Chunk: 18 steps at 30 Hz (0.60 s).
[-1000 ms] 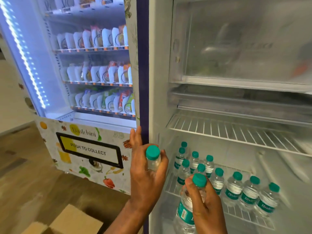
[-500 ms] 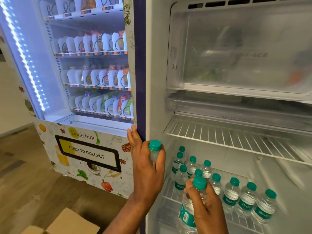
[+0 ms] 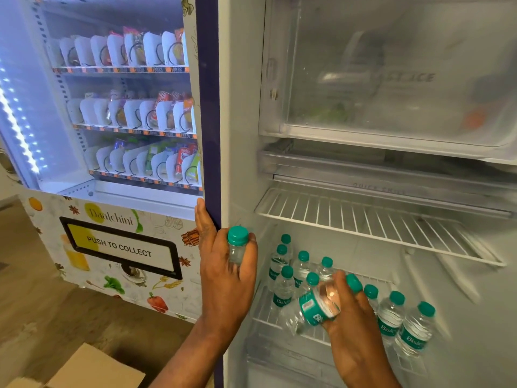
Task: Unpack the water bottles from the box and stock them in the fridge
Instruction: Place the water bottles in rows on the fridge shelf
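Water bottles point(image 3: 391, 315) with teal caps stood on the fridge's point(image 3: 243, 135) lower wire shelf point(image 3: 263, 312); above them the right hand point(image 3: 355, 326) gripped a tilted bottle point(image 3: 316, 306) near its cap. The left hand point(image 3: 223, 281) held an upright bottle point(image 3: 237, 242) at the fridge's edge, fingers curled round it. Labels read "Bisle"; the vending machine point(image 3: 120, 247) said "Daalchini" and "PUSH TO COLLECT".

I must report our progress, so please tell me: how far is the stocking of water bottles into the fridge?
Done: several standing bottles are on the lower wire shelf. In hand: the left hand holds an upright bottle by the fridge's edge; the right hand holds a tilted bottle over that shelf. Left: setting both down. The box shows only a corner, so what remains inside cannot be told.
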Available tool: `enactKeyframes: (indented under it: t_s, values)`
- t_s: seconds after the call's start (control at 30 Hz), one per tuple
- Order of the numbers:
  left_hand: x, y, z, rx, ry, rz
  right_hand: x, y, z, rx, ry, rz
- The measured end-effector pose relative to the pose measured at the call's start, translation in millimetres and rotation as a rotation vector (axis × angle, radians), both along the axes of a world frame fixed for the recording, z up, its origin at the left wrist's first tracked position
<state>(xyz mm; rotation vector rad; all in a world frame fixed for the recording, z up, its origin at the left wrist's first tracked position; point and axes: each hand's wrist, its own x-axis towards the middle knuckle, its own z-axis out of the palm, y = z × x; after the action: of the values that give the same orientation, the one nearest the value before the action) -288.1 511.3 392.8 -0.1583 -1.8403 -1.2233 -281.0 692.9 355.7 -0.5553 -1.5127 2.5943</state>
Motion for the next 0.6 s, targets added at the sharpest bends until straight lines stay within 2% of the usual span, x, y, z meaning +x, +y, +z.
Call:
enactKeyframes:
  t_s: [0.27, 0.43, 0.6]
  values:
    - [-4, 3, -2, 0.036, 0.029, -0.032, -52, 14, 5, -0.305, -0.015, -0.021]
    - [-9, 6, -8, 0.063, 0.040, -0.007, -97, 13, 15, -0.268, -0.013, -0.175]
    - [-14, 10, -14, 0.065, 0.054, 0.055, -136, 13, 14, -0.235, 0.053, -0.190]
